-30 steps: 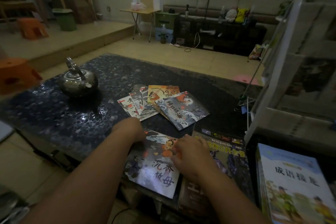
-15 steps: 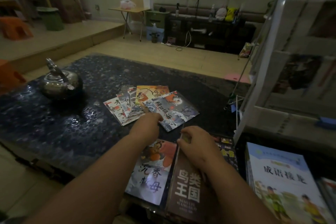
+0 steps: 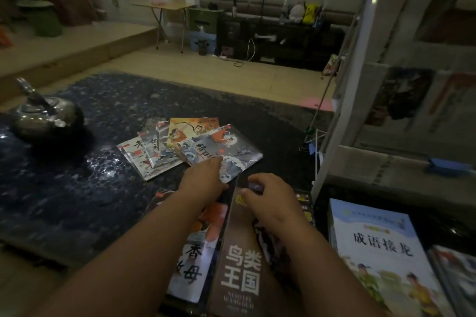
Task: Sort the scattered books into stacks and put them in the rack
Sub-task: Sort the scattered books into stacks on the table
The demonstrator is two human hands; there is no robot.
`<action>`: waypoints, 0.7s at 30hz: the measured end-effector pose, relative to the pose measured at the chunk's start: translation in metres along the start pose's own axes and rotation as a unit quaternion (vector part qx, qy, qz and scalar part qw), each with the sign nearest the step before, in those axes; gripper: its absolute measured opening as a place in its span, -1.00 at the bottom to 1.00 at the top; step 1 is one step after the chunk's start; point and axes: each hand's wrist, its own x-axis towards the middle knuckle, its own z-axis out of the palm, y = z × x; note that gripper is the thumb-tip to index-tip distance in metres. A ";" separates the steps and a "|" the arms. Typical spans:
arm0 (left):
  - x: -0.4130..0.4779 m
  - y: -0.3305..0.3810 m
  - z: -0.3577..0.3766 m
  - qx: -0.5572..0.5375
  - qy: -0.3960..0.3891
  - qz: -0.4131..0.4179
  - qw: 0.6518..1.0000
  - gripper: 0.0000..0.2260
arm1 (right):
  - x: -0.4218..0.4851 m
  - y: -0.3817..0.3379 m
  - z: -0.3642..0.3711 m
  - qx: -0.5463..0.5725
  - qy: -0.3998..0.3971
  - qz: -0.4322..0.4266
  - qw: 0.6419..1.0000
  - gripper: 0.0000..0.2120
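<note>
Nearest, a tall brown book with white characters [image 3: 239, 265] is tilted up. The right hand [image 3: 268, 198] has its fingers curled over the book's far end. Just to its left, a thin white picture book [image 3: 193, 265] lies under the left forearm. The left hand [image 3: 203, 180] pinches the near corner of a grey wave-patterned booklet [image 3: 231, 152], topmost of a fan of thin booklets [image 3: 154, 152] on the dark speckled table [image 3: 77, 188]. A white rack [image 3: 342, 110] stands to the right.

A dark blue-black, glossy speckled table [image 3: 77, 201] carries everything. At its left stands a rounded silver metal kettle [image 3: 43, 117]. Near the middle lies a fanned spread of thin illustrated picture books [image 3: 190, 147], overlapping one another. At the near edge lies a thin white-bottomed picture book [image 3: 193, 265], and just right of it a brown book with white characters [image 3: 239, 273], over a dark book with yellow lettering [image 3: 304, 203].
</note>
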 end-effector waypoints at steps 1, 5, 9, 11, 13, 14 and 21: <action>0.000 0.002 -0.003 0.030 -0.010 0.001 0.999 -0.43 | 0.000 0.001 0.000 0.002 -0.003 0.004 1.000 -0.60; -0.009 0.010 -0.012 0.140 -0.030 0.019 0.990 -0.78 | -0.003 0.001 0.001 0.016 -0.002 0.006 1.000 -0.60; -0.016 0.008 -0.013 0.125 0.005 0.026 0.992 -0.82 | -0.004 -0.002 0.001 0.025 -0.005 0.012 1.000 -0.60; -0.021 0.003 -0.018 0.110 0.038 0.032 0.993 -0.80 | -0.003 -0.004 0.001 0.032 -0.004 0.015 0.999 -0.59; -0.028 -0.003 -0.022 0.103 0.069 0.045 0.991 -0.78 | -0.003 -0.007 0.002 0.052 -0.001 0.015 0.999 -0.57; -0.030 -0.006 -0.024 0.100 0.082 0.055 0.990 -0.78 | -0.004 -0.008 0.002 0.067 -0.001 0.016 0.998 -0.56; -0.051 -0.014 -0.043 0.016 0.142 0.096 0.985 -0.75 | -0.007 -0.017 0.010 0.136 -0.010 0.033 0.990 -0.44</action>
